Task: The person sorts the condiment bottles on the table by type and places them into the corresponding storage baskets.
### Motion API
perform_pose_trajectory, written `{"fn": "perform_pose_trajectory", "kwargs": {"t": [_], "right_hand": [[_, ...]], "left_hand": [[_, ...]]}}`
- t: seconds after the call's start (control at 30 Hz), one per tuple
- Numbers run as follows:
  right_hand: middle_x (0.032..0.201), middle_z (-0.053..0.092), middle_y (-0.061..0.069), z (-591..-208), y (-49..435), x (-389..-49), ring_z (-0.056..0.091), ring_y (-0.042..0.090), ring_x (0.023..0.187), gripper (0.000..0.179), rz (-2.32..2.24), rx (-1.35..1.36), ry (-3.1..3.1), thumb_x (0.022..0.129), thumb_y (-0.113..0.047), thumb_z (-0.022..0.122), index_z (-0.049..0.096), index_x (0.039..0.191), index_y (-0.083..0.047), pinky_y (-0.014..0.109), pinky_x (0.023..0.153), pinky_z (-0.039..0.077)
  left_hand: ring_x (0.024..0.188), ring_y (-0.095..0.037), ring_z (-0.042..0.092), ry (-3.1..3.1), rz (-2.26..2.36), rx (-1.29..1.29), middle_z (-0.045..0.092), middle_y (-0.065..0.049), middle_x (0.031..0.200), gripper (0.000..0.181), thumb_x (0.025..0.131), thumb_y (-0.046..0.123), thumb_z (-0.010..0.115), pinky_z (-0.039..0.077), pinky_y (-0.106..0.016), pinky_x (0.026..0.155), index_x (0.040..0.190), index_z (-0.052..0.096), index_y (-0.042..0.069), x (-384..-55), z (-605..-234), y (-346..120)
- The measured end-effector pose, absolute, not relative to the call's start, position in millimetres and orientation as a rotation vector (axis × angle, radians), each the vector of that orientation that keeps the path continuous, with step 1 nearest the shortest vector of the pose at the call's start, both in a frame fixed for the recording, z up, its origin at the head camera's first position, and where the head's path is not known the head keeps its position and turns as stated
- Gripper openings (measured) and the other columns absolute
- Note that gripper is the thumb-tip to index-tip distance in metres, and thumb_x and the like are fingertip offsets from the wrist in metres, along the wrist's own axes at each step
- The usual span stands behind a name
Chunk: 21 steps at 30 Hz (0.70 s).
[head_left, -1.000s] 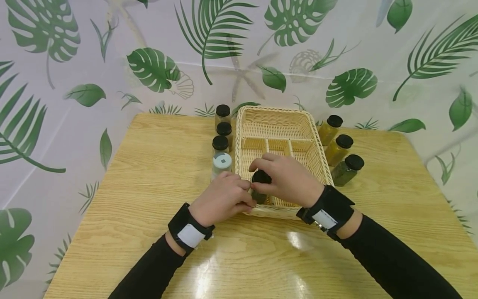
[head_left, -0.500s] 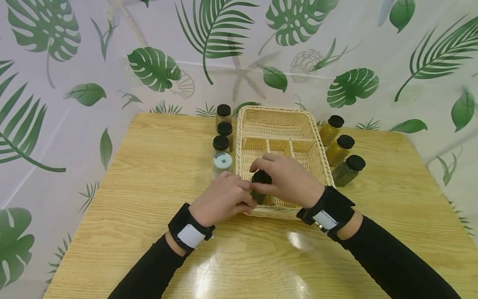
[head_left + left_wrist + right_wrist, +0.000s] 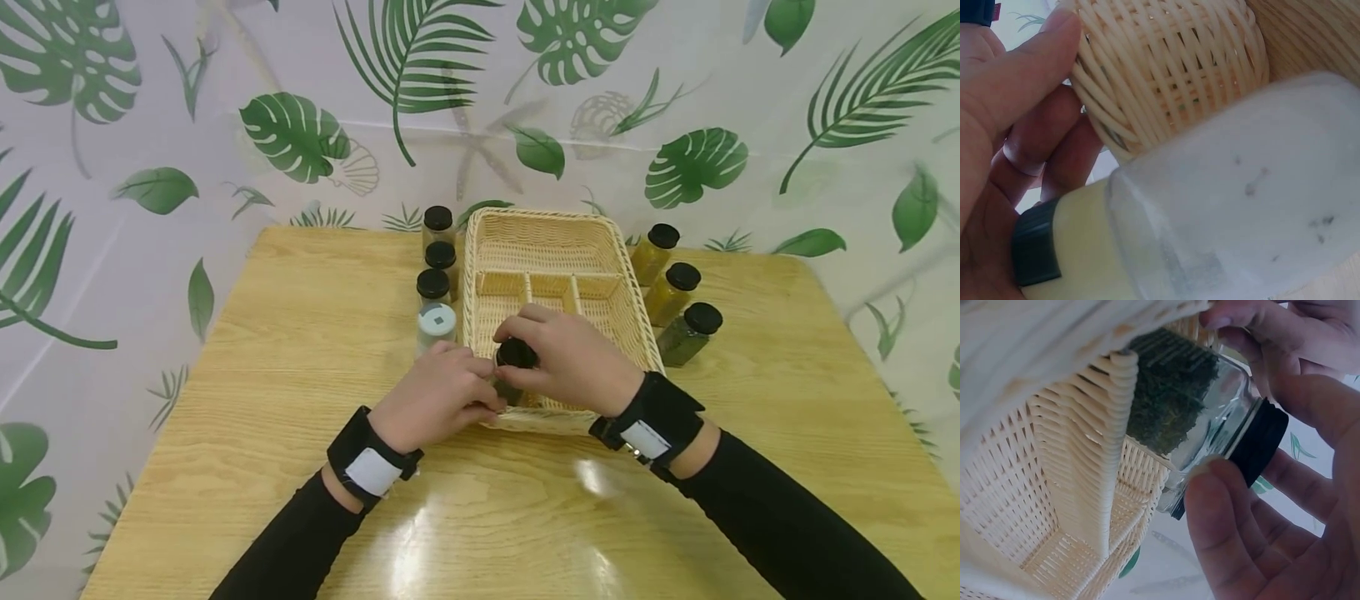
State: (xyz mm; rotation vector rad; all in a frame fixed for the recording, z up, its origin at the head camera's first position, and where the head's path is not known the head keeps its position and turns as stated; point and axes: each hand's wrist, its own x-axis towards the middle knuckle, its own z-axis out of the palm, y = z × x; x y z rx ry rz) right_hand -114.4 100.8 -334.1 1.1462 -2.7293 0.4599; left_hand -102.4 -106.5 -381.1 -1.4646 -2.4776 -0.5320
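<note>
My right hand (image 3: 566, 357) holds a glass jar of dried green herbs (image 3: 1172, 394) by its black lid, fingers and thumb round the lid's edge. The jar stands in the front-left compartment of the woven basket (image 3: 555, 421), beside a divider (image 3: 1119, 419). My left hand (image 3: 442, 396) grips the basket's rim at the near left corner, with the thumb (image 3: 1029, 69) on the outer side. Close to that hand, a jar of white contents with a pale lid (image 3: 1241, 200) stands outside the basket, large in the left wrist view.
Left of the basket, several black-lidded jars (image 3: 433, 283) line up behind the pale-lidded one. To its right stand two yellow-filled jars (image 3: 667, 296) and a dark green-filled jar (image 3: 686, 337). The wooden table (image 3: 300, 333) meets a leaf-print cloth (image 3: 315, 50) at the back.
The head view has shifted slightly, so everything sits a little further left. Both hands keep their places on the basket and the herb jar.
</note>
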Motion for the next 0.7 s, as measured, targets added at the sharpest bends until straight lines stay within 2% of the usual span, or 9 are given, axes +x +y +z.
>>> {"fn": "perform_pose_trajectory", "kwargs": {"t": [0.7], "right_hand": [[0.099,0.056,0.000,-337.3,109.3,-112.2,0.049,0.008,0.069,0.038,0.439,1.117,-2.771,0.082,-0.036,0.071,0.063,0.112,-0.013,0.023,0.056,0.046]], "left_hand": [[0.074,-0.006,0.052,-2.467,-0.555,-1.459,0.049,0.015,0.072,0.008,0.076,0.035,0.076,0.038,-0.034,0.078,0.082,0.076,0.030,-103.4,-382.8,-104.4]]}}
